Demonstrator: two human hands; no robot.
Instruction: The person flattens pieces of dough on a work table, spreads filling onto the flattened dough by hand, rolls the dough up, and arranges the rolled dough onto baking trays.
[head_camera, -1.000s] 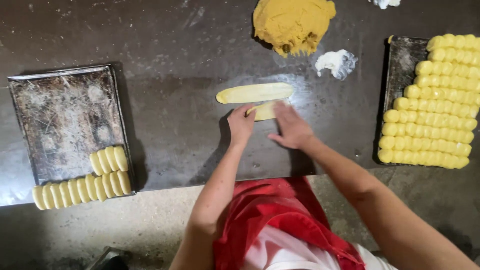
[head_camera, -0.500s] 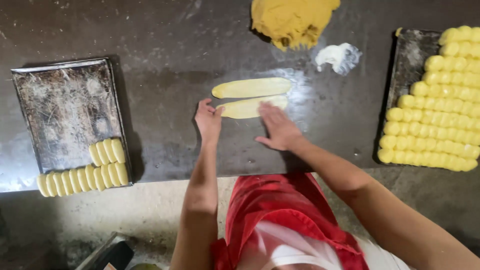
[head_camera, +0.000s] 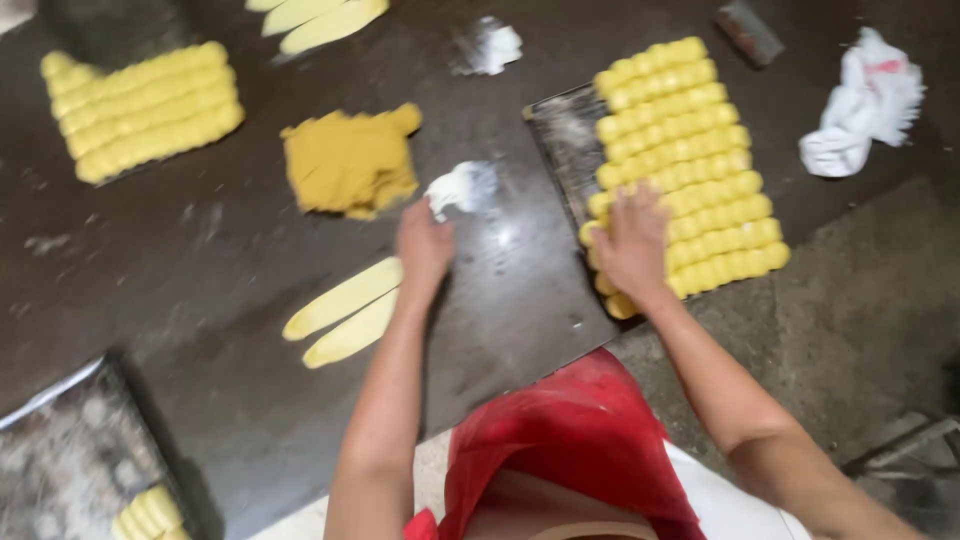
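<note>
Two pale dough strips (head_camera: 345, 310) are laid side by side mid-table (head_camera: 200, 250). The left hand (head_camera: 424, 245) is rested flat, open, at their end. The right hand (head_camera: 632, 245) is spread, holding nothing, on dough rolls (head_camera: 680, 150) near the right edge.

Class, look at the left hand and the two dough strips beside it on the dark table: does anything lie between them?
Nothing visible does. The left hand sits right at the upper end of the two dough strips, with no object between.
</note>
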